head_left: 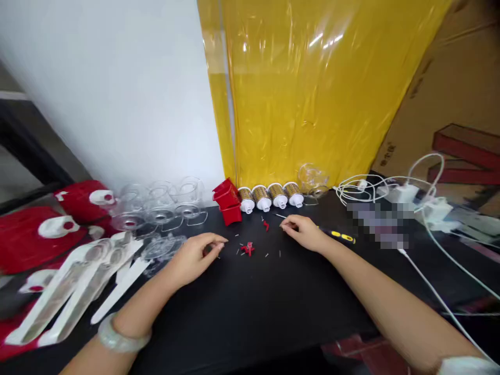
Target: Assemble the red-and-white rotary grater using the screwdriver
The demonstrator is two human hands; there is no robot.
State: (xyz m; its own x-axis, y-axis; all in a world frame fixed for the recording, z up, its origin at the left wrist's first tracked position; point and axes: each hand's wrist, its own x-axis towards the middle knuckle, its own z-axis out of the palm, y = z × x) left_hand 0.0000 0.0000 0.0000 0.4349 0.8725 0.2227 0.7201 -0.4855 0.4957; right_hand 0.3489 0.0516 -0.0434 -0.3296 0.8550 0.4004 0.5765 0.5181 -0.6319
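Observation:
My left hand (199,256) is over the black table, thumb and index finger brought close together; whatever is between them, if anything, is too small to make out. Right of it lies a small red plastic part (249,249) with several tiny metal pins or screws around it. My right hand (302,232) has its fingers pinched together, their contents hidden. It lies across a screwdriver (342,237) with a yellow and black handle, whose shaft tip shows past the fingers. Another small red piece (266,225) is just left of my right fingertips.
Several metal-mesh drums with white ends (279,198) line the back beside stacked red plastic pieces (227,200). Clear plastic parts (160,205), white handles (74,291) and red housings (37,237) crowd the left. White cables (429,245) and chargers cover the right, before a cardboard box (461,94).

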